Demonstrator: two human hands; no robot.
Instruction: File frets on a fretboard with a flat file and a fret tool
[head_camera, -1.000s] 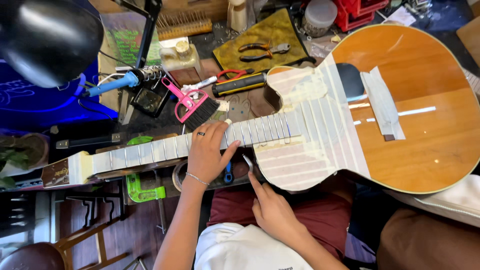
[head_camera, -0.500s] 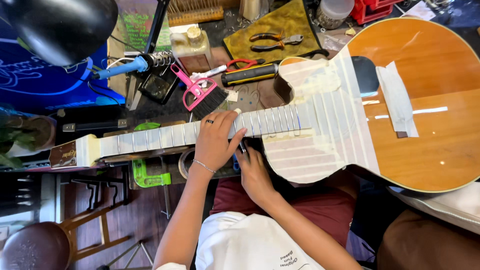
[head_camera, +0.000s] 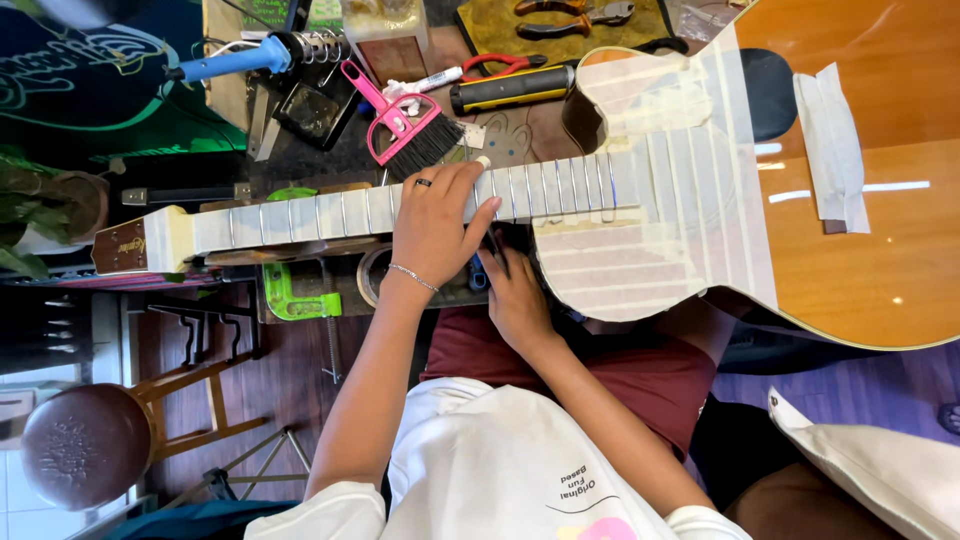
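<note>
The fingers (head_camera: 470, 190) of the left hand (head_camera: 435, 225) lay spread and flat across the guitar neck (head_camera: 400, 208), gripping nothing, apparently pressing it down so the instrument would not shift. The right hand (head_camera: 515, 295) sat just below the neck, close against its near edge, its fingers curled narrow around a small dark tool with a blue part (head_camera: 478, 272); how firmly they closed on it could not be told, since the hand hid most of it. The neck ran level across the table, its fretboard covered in pale masking tape (head_camera: 560, 185) between the frets, likely to shield the wood while the metal was worked. To the right of the neck the guitar body (head_camera: 860, 260) carried more strips of the same tape around the joint and sound hole, and its lower edge hung over the person's lap. Left of the hand on the neck, the headstock (head_camera: 120, 245) rested on a support. Just above the neck lay a pink brush (head_camera: 405, 125), within reach for sweeping dust, with a yellow-and-black tool (head_camera: 510, 88) beside it and a blue-handled soldering iron (head_camera: 250, 55) farther up and left. Below the neck a green clamp (head_camera: 290, 295) sat at the table edge, and a brown stool (head_camera: 85, 445) stood well below.
</note>
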